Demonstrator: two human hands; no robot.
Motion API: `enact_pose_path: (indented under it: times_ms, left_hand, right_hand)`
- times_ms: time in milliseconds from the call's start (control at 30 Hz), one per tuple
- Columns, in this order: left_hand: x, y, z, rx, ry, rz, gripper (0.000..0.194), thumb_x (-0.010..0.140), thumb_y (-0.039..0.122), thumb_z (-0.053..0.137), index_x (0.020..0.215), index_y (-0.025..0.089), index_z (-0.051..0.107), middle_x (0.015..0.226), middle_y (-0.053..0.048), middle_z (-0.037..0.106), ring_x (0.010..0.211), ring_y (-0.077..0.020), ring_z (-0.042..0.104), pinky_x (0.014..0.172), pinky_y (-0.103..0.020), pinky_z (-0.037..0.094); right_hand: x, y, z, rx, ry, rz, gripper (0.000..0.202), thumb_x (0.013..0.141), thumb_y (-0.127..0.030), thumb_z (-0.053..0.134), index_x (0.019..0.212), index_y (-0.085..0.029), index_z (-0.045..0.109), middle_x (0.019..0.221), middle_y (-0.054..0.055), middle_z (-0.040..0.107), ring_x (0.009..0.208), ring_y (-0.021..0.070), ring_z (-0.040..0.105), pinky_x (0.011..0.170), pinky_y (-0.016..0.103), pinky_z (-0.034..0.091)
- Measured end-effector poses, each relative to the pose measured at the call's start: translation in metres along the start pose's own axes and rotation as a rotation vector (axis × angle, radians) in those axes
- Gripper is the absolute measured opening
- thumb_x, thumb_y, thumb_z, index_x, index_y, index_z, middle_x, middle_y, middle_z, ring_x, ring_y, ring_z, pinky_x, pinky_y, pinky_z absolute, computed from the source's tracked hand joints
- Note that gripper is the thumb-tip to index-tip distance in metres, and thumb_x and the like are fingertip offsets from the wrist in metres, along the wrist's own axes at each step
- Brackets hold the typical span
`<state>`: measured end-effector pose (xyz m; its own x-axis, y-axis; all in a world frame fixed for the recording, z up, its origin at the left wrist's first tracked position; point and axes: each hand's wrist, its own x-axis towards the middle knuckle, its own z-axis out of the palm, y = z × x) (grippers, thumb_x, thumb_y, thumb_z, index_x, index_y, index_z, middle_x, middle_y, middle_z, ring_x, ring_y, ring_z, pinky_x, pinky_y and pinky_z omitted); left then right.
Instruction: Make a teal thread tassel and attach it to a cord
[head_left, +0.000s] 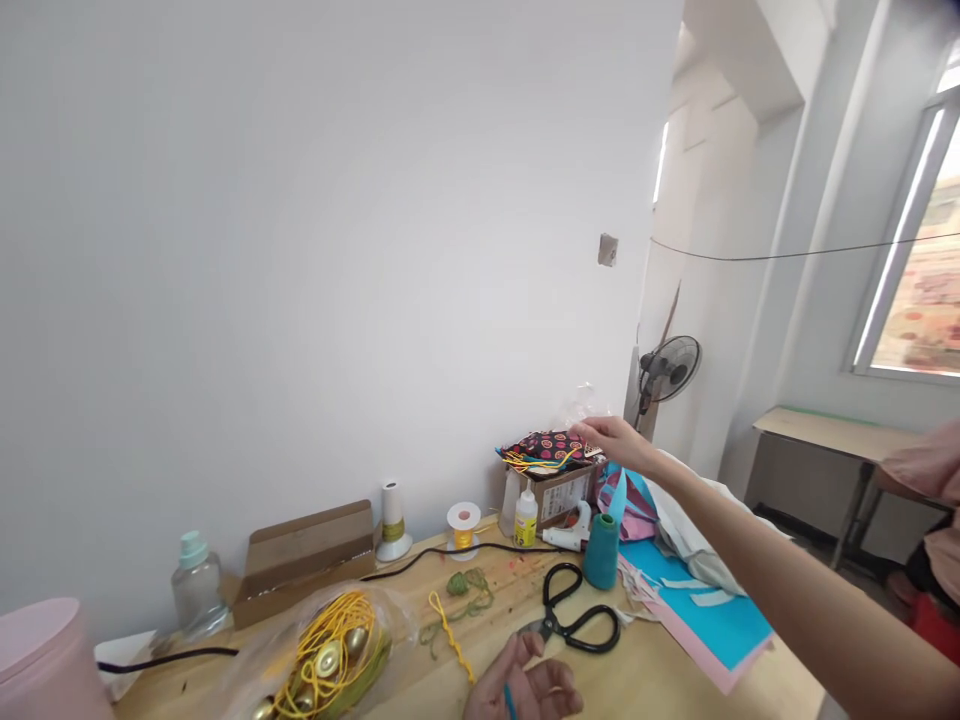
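fingertips [580, 429] of the right hand [616, 443] are close together by some clear plastic [585, 402] above the cardboard box [564, 498], can't tell if they've got it. left hand [534, 686] is loosely half curled, blue strand [510, 702] against it, grip unclear, near the black-handled scissors [574, 632].
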<state>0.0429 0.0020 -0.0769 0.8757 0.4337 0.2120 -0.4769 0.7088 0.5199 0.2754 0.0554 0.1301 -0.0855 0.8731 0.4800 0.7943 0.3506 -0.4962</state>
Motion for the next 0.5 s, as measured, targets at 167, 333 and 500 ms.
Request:
enact_pose_path:
  times_ms: [167,333,500]
  left_hand:
    - [-0.004,0.005,-0.003,-0.097,-0.014,-0.055,0.021,0.082,0.036,0.041,0.081,0.022,0.058,0.087,-0.005,0.063,0.087,-0.0198,0.058,0.081,-0.042,0.036]
    - [-0.004,0.005,-0.003,-0.108,-0.048,-0.085,0.021,0.082,0.034,0.041,0.082,0.023,0.058,0.090,-0.005,0.063,0.089,-0.0192,0.058,0.082,-0.044,0.036]
    - [-0.004,0.004,-0.002,-0.138,-0.036,-0.091,0.023,0.083,0.036,0.039,0.082,0.023,0.058,0.091,-0.004,0.062,0.089,-0.0181,0.057,0.084,-0.047,0.034]
  right_hand:
    - [0.004,-0.020,-0.029,0.000,0.038,-0.002,0.050,0.078,-0.053,0.035,0.083,-0.013,0.064,0.054,-0.004,0.039,0.049,0.0084,0.036,0.046,0.021,0.029]
    - [0.001,-0.048,-0.048,-0.006,0.063,-0.037,0.046,0.079,-0.051,0.036,0.085,-0.014,0.064,0.057,-0.003,0.041,0.051,0.0080,0.036,0.048,0.021,0.029]
    - [0.003,-0.068,-0.057,0.007,0.110,-0.097,0.043,0.081,-0.048,0.036,0.083,-0.015,0.064,0.055,-0.004,0.038,0.049,0.0070,0.033,0.048,0.022,0.028]
